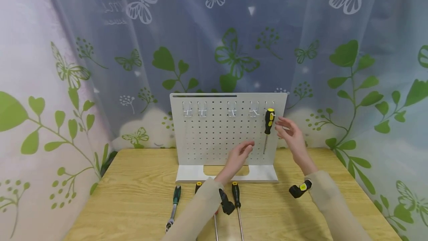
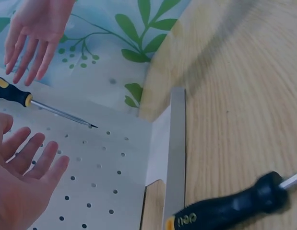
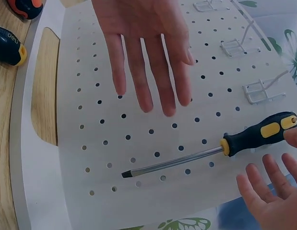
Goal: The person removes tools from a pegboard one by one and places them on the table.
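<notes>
A black and yellow flat-blade screwdriver hangs handle up from a hook at the right end of the white pegboard. My right hand is just right of its handle, fingers loosely bent and holding nothing. In the right wrist view the thumb overlaps the handle end; whether it touches I cannot tell. Before the board's middle, left of the screwdriver's shaft, is my left hand, its fingers extended and spread with nothing in them.
Several bare wire hooks line the board's top. On the wooden table before its base lie a green-handled ratchet wrench, a black screwdriver and another yellow-capped tool partly behind my left sleeve. A patterned curtain hangs behind.
</notes>
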Motion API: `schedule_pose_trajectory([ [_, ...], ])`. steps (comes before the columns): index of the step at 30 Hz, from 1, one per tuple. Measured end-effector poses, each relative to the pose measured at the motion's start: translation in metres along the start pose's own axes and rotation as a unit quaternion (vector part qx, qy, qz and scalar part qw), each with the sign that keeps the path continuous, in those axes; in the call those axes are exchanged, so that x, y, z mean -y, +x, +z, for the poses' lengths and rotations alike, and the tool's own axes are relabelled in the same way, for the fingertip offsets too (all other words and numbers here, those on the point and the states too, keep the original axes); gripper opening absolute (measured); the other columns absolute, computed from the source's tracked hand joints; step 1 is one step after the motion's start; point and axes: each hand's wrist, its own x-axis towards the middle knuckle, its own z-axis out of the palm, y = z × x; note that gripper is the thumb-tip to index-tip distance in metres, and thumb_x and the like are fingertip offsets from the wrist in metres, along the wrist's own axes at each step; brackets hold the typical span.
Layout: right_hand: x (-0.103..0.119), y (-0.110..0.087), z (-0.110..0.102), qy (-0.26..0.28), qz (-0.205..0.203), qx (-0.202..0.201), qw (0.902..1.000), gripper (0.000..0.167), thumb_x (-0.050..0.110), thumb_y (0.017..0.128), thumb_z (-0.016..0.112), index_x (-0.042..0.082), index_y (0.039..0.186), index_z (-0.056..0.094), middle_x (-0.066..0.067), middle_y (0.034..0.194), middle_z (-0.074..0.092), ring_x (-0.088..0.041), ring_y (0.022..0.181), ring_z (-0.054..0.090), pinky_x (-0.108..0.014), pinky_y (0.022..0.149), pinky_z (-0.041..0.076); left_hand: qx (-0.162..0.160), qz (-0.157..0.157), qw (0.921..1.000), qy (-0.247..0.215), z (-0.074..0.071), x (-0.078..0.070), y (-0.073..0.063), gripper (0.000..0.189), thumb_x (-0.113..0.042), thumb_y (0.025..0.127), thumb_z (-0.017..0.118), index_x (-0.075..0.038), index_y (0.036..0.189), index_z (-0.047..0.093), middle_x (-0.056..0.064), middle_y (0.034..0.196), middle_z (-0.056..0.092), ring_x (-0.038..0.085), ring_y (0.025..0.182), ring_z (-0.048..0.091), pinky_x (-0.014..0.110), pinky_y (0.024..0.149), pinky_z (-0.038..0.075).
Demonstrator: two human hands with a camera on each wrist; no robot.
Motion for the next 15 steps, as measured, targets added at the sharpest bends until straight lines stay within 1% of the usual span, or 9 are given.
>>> schedule_pose_trajectory([
  [4,-0.004,0.006,0.004,0.009,0.004,0.009,0.9999,0.053,0.018,0.105,0.058,-0.003,0.15,0.04,-0.028,0.143,0.048,0.0,0.106,0.058,-0.014,0.091,0.052,0.016,-0.008,0.9997,0.014,0.004,-0.001,0.007,0.041,-0.03,0.11,0.044,-0.011,0.145,0.053,0.008,0.146,0.056,0.025,0.13,0.057,0.036,0.108,0.048],
  [6,-0.006,0.009,0.006,0.01,0.005,0.014,0.9998,0.053,0.019,0.105,0.058,-0.002,0.15,0.039,-0.028,0.144,0.048,0.001,0.106,0.058,-0.014,0.091,0.052,0.021,-0.012,0.9997,0.009,0.006,0.0,0.011,0.042,-0.03,0.11,0.043,-0.01,0.146,0.052,0.009,0.146,0.056,0.026,0.13,0.057,0.037,0.107,0.049],
  [9,-0.008,0.011,0.007,0.008,0.008,0.02,0.9997,0.053,0.019,0.105,0.057,-0.002,0.151,0.038,-0.027,0.145,0.047,0.002,0.105,0.057,-0.014,0.091,0.052,0.029,-0.023,0.9992,-0.013,0.011,0.0,0.018,0.043,-0.029,0.111,0.042,-0.007,0.147,0.051,0.011,0.147,0.056,0.028,0.13,0.057,0.037,0.106,0.051],
  [13,-0.007,0.012,0.008,0.003,0.018,0.026,0.9995,0.054,0.018,0.105,0.056,-0.002,0.152,0.036,-0.026,0.146,0.046,0.003,0.104,0.056,-0.014,0.091,0.051,0.037,-0.029,0.9977,-0.049,0.018,0.001,0.028,0.042,-0.024,0.111,0.041,-0.002,0.146,0.051,0.016,0.147,0.054,0.034,0.131,0.055,0.046,0.107,0.049],
  [15,-0.006,0.013,0.009,0.003,0.022,0.028,0.9994,0.055,0.018,0.105,0.057,-0.002,0.152,0.035,-0.026,0.147,0.046,0.003,0.104,0.056,-0.015,0.092,0.052,0.038,-0.035,0.997,-0.057,0.022,0.0,0.032,0.042,-0.022,0.111,0.042,-0.001,0.146,0.051,0.016,0.148,0.053,0.035,0.132,0.054,0.049,0.109,0.047],
])
